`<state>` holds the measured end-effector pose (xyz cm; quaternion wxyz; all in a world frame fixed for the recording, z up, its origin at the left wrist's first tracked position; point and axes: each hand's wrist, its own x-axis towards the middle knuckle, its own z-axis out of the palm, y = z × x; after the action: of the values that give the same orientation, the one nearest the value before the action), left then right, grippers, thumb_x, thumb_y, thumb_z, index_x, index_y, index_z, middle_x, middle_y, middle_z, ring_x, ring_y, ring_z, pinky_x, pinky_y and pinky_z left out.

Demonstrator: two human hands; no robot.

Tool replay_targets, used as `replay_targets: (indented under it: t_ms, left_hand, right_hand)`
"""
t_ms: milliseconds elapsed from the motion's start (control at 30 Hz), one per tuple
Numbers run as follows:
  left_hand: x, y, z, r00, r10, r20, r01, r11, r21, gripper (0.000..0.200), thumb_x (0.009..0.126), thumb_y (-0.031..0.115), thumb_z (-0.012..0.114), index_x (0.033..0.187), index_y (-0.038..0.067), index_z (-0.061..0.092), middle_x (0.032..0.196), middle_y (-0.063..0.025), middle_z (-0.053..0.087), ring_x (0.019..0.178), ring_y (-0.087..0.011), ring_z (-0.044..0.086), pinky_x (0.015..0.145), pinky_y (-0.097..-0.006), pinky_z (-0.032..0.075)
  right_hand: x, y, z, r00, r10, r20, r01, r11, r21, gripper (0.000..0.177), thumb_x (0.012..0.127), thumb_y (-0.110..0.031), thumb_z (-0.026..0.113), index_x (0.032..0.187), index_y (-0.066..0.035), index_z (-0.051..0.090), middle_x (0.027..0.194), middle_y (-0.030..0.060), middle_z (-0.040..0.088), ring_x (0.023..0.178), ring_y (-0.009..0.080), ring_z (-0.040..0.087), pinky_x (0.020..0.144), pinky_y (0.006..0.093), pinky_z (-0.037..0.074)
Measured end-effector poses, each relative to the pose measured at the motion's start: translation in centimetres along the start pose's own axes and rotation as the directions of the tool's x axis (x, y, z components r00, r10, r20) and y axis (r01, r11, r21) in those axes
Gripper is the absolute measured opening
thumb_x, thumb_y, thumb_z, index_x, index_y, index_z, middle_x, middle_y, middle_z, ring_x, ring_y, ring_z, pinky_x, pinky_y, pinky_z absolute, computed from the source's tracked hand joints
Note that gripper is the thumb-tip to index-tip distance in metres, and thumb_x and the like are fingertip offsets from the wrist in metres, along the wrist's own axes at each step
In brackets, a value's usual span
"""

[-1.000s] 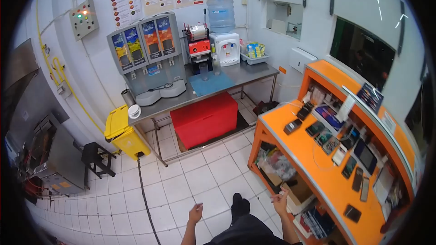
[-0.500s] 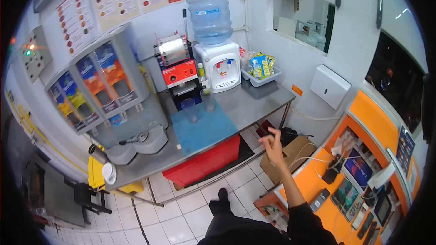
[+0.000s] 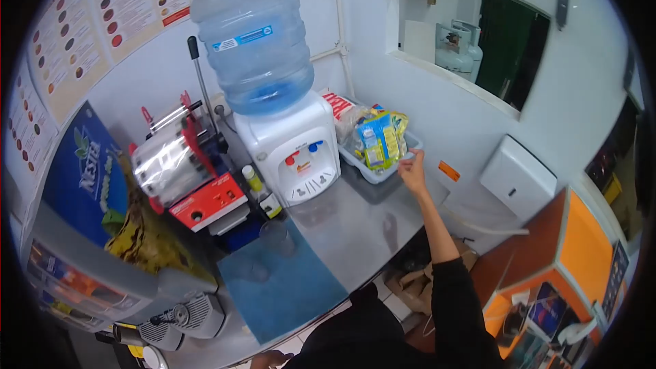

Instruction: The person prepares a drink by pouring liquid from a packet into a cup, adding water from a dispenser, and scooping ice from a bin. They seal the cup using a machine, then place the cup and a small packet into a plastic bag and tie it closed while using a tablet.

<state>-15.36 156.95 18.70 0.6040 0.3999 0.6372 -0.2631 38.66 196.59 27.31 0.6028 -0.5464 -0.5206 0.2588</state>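
At the far right end of the steel counter (image 3: 362, 225), a white tray (image 3: 369, 178) stands against the wall, just beside the water dispenser (image 3: 301, 154). It holds several upright snack packets (image 3: 374, 140), blue and yellow at the front, with a red-and-white bag behind them.

The right hand (image 3: 412, 171) is stretched forward on a dark-sleeved arm and rests at the right rim of the tray. Its fingers (image 3: 417, 156) are extended and slightly apart, with the tips touching or nearly touching the nearest packet. They enclose nothing.

The left hand (image 3: 265, 359) shows only as a sliver at the bottom edge of the view, below the counter's front edge. Whether it is apart or closed cannot be determined.

Surrounding items:
- A large blue water bottle (image 3: 253, 34) sits inverted on top of the dispenser.
- A red cup-sealing machine (image 3: 198, 195) with a roll of clear film stands left of the dispenser.
- A small bottle (image 3: 253, 178) with a pale cap stands between the two.
- A blue mat (image 3: 287, 290) lies on the counter in front of the machine and carries two clear cups (image 3: 275, 236).
- A white wall-mounted dispenser box (image 3: 517, 179) hangs to the right of the tray, well apart from it.
- An orange counter (image 3: 581, 246) occupies the lower right corner.
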Motion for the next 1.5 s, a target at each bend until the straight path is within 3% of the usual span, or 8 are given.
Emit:
replay_targets:
  t_ms: [167, 233, 400, 633, 800, 1067, 1200, 1500]
  left_hand:
    - [-1.4, 9.3, -5.1, 0.969, 0.244, -0.038, -0.243, 0.913, -0.327, 0.06, 0.097, 0.054, 0.043, 0.125, 0.003, 0.059, 0.119, -0.0122, 0.064, 0.101, -0.0257, 0.066, 0.083, -0.0338, 0.053]
    - [-6.0, 15.2, -6.8, 0.944, 0.299, -0.138, -0.329, 0.862, -0.386, 0.057, 0.099, 0.05, 0.041, 0.128, 0.004, 0.057, 0.122, -0.012, 0.063, 0.103, -0.0248, 0.066, 0.086, -0.0333, 0.052]
    - [-10.1, 26.2, -8.3, 0.777, 0.44, -0.45, -0.629, 0.565, -0.534, 0.052, 0.102, 0.041, 0.04, 0.138, 0.005, 0.045, 0.13, -0.0155, 0.057, 0.116, -0.0235, 0.057, 0.096, -0.0362, 0.046]
    - [-4.2, 38.8, -11.7, 0.423, 0.67, -0.61, -0.904, 0.363, -0.227, 0.049, 0.098, 0.023, 0.055, 0.142, 0.008, 0.04, 0.14, -0.0124, 0.048, 0.123, -0.0256, 0.052, 0.1, -0.038, 0.043]
    - [-2.3, 48.9, -13.5, 0.296, 0.585, -0.755, -0.951, 0.105, -0.292, 0.082, 0.088, 0.012, 0.069, 0.152, 0.014, 0.018, 0.155, -0.0114, 0.02, 0.135, -0.0291, 0.037, 0.101, -0.0415, 0.043]
    - [3.5, 44.0, -12.2, 0.319, 0.182, -0.93, -0.947, 0.026, -0.32, 0.029, 0.083, 0.003, 0.072, 0.109, -0.001, 0.061, 0.099, -0.0075, 0.068, 0.086, -0.0159, 0.066, 0.076, -0.0309, 0.058]
    - [5.4, 39.5, -9.2, 0.342, -0.064, -0.938, -0.939, 0.021, -0.344, 0.023, 0.086, 0.005, 0.069, 0.107, 0.0, 0.062, 0.098, -0.0089, 0.068, 0.082, -0.0171, 0.067, 0.067, -0.0311, 0.061]
    - [7.5, 39.9, -7.1, 0.293, -0.26, -0.92, -0.952, 0.009, -0.306, 0.021, 0.09, 0.011, 0.066, 0.107, -0.001, 0.061, 0.101, -0.0113, 0.068, 0.086, -0.0206, 0.066, 0.07, -0.0333, 0.059]
  right_hand:
    - [11.5, 6.4, 3.5, 0.958, -0.278, -0.064, 0.249, 0.925, -0.287, 0.074, 0.071, 0.004, 0.073, 0.129, -0.006, 0.028, 0.097, 0.0147, 0.061, 0.087, 0.025, 0.062, 0.08, 0.038, 0.051]
    - [12.8, 5.8, 3.3, 0.991, 0.08, 0.108, -0.054, 0.973, -0.223, 0.076, 0.07, 0.008, 0.073, 0.129, -0.008, 0.029, 0.096, 0.0117, 0.061, 0.093, 0.0218, 0.062, 0.079, 0.0357, 0.051]
    - [15.6, 2.4, -1.8, 0.943, 0.021, 0.333, -0.085, 0.98, 0.18, 0.071, 0.076, 0.013, 0.065, 0.132, -0.01, 0.029, 0.094, 0.0085, 0.061, 0.094, 0.0166, 0.061, 0.079, 0.0302, 0.05]
    - [16.9, -2.6, -3.6, 0.948, -0.021, 0.318, -0.094, 0.935, 0.341, 0.072, 0.082, 0.012, 0.062, 0.137, -0.012, 0.024, 0.1, 0.0093, 0.061, 0.099, 0.0158, 0.059, 0.088, 0.0287, 0.047]
    - [12.7, -4.1, 0.4, 0.835, 0.027, 0.549, -0.31, 0.848, 0.43, 0.076, 0.082, 0.014, 0.061, 0.139, -0.016, 0.021, 0.111, 0.0124, 0.062, 0.108, 0.019, 0.058, 0.092, 0.0305, 0.047]
    - [8.4, -3.5, 3.7, 0.632, -0.041, 0.774, -0.465, 0.779, 0.42, 0.073, 0.083, 0.01, 0.065, 0.138, -0.012, 0.023, 0.105, 0.0101, 0.061, 0.1, 0.0164, 0.059, 0.089, 0.0316, 0.049]
    - [14.7, -1.7, 4.3, 0.856, -0.105, 0.506, -0.106, 0.922, 0.372, 0.055, 0.087, 0.003, 0.064, 0.131, -0.009, 0.034, 0.1, 0.0086, 0.063, 0.092, 0.0164, 0.062, 0.079, 0.0307, 0.052]
    - [21.2, 0.3, 9.7, 0.541, -0.077, 0.838, 0.529, 0.806, -0.267, 0.074, 0.073, 0.0, 0.07, 0.135, -0.018, 0.034, 0.074, 0.016, 0.065, 0.077, 0.0381, 0.065, 0.071, 0.0464, 0.05]
